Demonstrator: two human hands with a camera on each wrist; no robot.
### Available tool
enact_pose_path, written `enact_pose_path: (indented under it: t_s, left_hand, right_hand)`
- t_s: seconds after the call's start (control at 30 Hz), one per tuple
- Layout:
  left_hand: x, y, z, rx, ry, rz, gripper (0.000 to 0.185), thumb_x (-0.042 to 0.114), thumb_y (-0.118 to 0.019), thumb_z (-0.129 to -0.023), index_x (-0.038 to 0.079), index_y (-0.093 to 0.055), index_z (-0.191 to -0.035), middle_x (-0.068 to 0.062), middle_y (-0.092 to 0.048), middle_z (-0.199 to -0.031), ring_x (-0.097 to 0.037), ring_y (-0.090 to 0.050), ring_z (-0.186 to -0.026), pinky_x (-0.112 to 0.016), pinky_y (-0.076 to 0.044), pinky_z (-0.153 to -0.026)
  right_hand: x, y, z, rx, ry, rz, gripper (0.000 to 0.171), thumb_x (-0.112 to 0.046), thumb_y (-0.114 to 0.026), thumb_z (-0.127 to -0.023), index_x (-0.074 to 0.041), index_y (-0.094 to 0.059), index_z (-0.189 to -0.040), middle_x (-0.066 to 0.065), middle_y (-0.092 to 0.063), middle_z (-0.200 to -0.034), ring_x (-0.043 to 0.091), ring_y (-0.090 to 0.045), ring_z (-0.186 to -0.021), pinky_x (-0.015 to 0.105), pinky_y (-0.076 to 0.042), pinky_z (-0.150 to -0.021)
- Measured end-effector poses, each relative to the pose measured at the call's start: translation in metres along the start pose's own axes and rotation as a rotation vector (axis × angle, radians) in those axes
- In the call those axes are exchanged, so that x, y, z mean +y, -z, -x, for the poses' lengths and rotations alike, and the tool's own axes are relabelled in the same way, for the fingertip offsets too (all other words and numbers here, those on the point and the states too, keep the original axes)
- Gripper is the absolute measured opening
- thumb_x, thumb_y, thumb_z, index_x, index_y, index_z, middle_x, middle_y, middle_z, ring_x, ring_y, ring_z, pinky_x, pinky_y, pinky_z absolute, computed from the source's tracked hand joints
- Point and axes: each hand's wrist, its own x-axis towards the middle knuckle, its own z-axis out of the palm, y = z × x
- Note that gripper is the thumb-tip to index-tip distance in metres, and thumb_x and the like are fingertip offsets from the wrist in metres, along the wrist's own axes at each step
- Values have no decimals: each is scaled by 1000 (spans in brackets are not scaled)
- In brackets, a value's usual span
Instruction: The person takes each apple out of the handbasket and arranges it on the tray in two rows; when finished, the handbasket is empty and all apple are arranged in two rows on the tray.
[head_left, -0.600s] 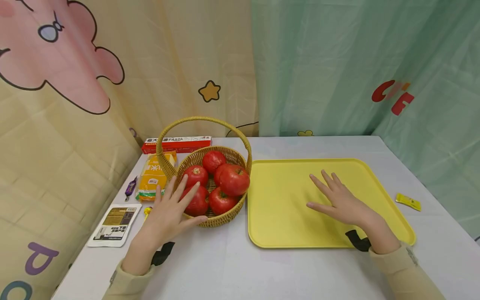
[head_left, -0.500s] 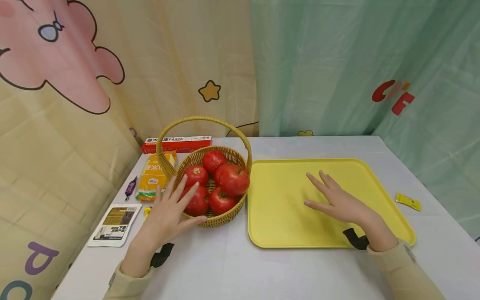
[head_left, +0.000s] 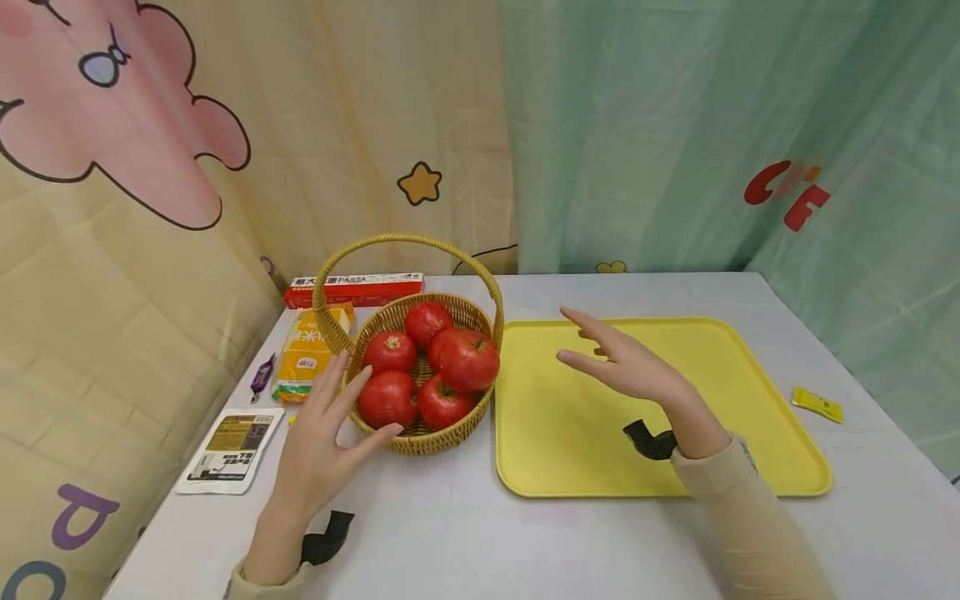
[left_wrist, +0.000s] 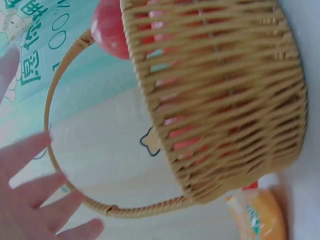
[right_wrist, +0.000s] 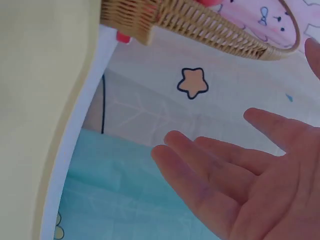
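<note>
White table [head_left: 465,533], curtains behind. I see left hand [head_left: 318,450], fingers straight, against basket [head_left: 420,437]; right hand [head_left: 626,367] spread, empty, above yellow tray [head_left: 570,450]

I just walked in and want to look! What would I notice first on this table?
Probably the wicker basket piled with big red tomatoes, in the middle of the table. The left hand rests open against its near side. Right beside it lies a bright yellow tray, with the right hand raised open above it.
</note>
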Motion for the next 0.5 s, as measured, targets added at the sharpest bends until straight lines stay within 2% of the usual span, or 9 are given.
enact_pose_path:
  t_s: [0.13, 0.23, 0.33, 0.43, 0.5]
  left_hand:
    - [5, -13, 12, 169, 27, 140, 68, 20, -81, -73, 7, -52, -134, -10, -27, -152, -32, -25, -138, -68, -32, -98]
    - [10, -26, 21, 224, 68, 240, 71, 8, -80, -73, 7, -48, -136, -12, -24, -153, -33, -22, -138, -68, -31, -99]
    - [15, -37, 26, 261, 143, 332, 75, -2, -76, -73, 8, -43, -139, -11, -18, -154, -32, -18, -140, -66, -28, -102]
    - [31, -37, 22, 317, 223, 416, 71, -9, -69, -77, 2, -39, -140, -14, -14, -154, -34, -13, -140, -54, -22, -111]
    - [30, -38, 21, 343, 269, 459, 69, -9, -67, -79, -1, -37, -140, -13, -13, -155, -33, -12, -141, -48, -20, -113]
  right_hand:
    - [-18, -1, -12, 39, 28, -148, 67, -45, -55, -92, -26, -23, -149, 1, -26, -151, 28, -38, -131, 51, -36, -105]
    - [-32, -1, -17, 83, 30, -241, 63, -42, -56, -93, -26, -28, -147, 2, -31, -148, 25, -41, -128, 52, -38, -103]
    - [-42, -5, -21, 142, 61, -322, 58, -37, -57, -93, -24, -33, -145, 3, -36, -145, 24, -44, -125, 51, -41, -101]
    - [-47, -13, -26, 206, 141, -403, 52, -26, -58, -94, -18, -39, -142, 6, -42, -140, 24, -47, -121, 47, -43, -100]
    - [-48, -21, -30, 238, 201, -450, 49, -19, -58, -94, -13, -41, -139, 7, -45, -137, 24, -49, -119, 44, -44, -99]
